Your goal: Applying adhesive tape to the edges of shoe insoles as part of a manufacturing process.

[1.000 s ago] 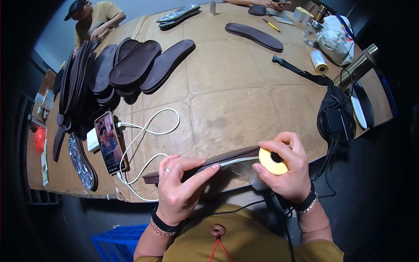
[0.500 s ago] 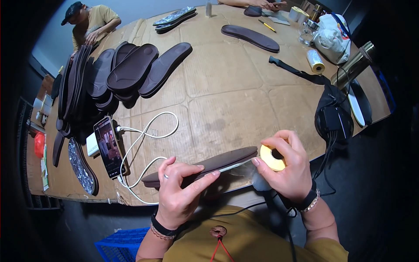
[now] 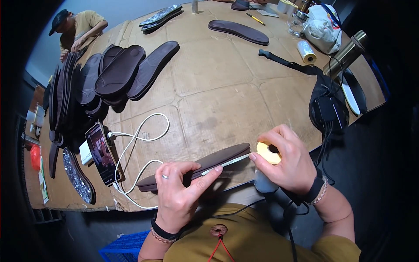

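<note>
Visibly lettered white block [image 3: 85, 150]; hands [image 3: 179, 194] hold soles [image 3: 216, 158], roll [image 3: 265, 154].

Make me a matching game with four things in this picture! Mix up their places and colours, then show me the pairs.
Things:
1. phone
2. pen
3. crate
4. roll with a round hole

Clues:
A. blue, at the picture's bottom edge
B. held in the right hand
C. plugged into a white cable
D. yellow, toward the table's far side

Pairs: 1-C, 2-D, 3-A, 4-B
</note>
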`<move>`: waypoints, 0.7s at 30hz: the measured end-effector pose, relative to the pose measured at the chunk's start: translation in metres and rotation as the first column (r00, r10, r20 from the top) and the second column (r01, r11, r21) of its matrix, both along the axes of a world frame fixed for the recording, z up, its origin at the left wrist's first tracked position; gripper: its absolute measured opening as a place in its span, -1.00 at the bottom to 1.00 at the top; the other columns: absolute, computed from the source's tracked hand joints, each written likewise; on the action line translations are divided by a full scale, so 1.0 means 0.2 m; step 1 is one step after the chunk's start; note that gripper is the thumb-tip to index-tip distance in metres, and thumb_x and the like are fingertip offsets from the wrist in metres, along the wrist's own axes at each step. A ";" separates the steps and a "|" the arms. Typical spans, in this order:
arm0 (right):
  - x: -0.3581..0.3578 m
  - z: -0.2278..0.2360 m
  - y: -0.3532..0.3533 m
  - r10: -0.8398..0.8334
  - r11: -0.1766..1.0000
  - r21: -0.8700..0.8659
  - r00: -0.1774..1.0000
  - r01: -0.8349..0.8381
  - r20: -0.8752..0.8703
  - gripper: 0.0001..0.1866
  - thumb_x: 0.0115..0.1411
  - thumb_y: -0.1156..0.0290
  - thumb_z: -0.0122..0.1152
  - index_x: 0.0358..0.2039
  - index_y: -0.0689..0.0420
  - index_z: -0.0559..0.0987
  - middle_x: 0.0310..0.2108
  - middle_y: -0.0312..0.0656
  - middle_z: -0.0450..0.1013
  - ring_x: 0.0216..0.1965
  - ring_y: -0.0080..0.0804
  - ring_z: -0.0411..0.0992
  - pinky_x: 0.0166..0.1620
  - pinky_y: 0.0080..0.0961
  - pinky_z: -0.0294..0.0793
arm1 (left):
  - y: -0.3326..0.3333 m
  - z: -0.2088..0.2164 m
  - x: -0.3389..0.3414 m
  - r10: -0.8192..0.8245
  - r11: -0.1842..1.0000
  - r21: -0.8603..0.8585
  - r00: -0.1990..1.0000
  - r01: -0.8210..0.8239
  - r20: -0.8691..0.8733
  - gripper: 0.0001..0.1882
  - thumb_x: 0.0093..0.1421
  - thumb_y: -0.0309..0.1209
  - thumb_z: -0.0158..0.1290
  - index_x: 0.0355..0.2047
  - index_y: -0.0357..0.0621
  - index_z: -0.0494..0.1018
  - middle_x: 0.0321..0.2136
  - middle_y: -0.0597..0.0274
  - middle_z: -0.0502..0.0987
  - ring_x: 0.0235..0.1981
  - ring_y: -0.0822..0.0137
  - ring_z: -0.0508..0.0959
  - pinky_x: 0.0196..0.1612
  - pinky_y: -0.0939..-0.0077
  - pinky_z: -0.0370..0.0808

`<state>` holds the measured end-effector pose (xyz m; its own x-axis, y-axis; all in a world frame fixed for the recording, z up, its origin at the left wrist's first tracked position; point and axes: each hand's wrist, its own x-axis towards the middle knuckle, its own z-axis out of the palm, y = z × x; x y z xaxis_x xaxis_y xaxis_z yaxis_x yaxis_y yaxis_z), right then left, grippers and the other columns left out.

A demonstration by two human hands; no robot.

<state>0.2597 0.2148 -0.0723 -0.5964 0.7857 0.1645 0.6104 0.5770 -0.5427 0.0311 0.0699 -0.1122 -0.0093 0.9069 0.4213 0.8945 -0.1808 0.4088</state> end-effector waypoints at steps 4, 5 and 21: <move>0.03 0.03 0.02 0.074 0.995 -0.069 0.997 -0.072 0.036 -0.64 0.23 0.15 0.42 -0.20 0.18 0.59 -0.30 0.03 0.44 -0.23 0.06 0.49 -0.12 -0.13 0.51 | 0.01 0.00 -0.01 -0.011 1.000 -0.008 1.000 0.011 0.020 -0.46 0.11 -0.46 0.20 0.10 0.36 0.68 -0.18 0.32 0.49 -0.14 0.26 0.52 0.09 0.11 0.32; 0.04 0.03 0.02 0.102 0.992 -0.084 0.993 -0.096 0.063 -0.62 0.25 0.11 0.39 -0.19 0.18 0.57 -0.31 0.05 0.44 -0.25 0.08 0.49 -0.14 -0.11 0.51 | 0.00 0.00 -0.01 -0.015 1.000 -0.006 1.000 0.015 0.026 -0.46 0.11 -0.47 0.20 0.10 0.37 0.68 -0.18 0.32 0.49 -0.14 0.26 0.52 0.08 0.12 0.31; 0.06 0.00 -0.03 0.067 0.988 -0.152 0.982 -0.039 0.179 -0.63 0.24 0.08 0.35 -0.32 0.19 0.59 -0.46 0.07 0.44 -0.41 0.13 0.49 -0.30 -0.07 0.51 | -0.05 -0.01 0.00 -0.034 0.999 -0.034 0.999 0.033 -0.019 -0.50 0.18 -0.40 0.19 0.11 0.46 0.67 -0.17 0.35 0.49 -0.12 0.27 0.51 0.11 0.10 0.33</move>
<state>0.2712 0.2084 -0.0724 -0.6470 0.7596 -0.0668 0.6782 0.5332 -0.5057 0.0315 0.0605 -0.1135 0.0290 0.9204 0.3899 0.8962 -0.1967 0.3977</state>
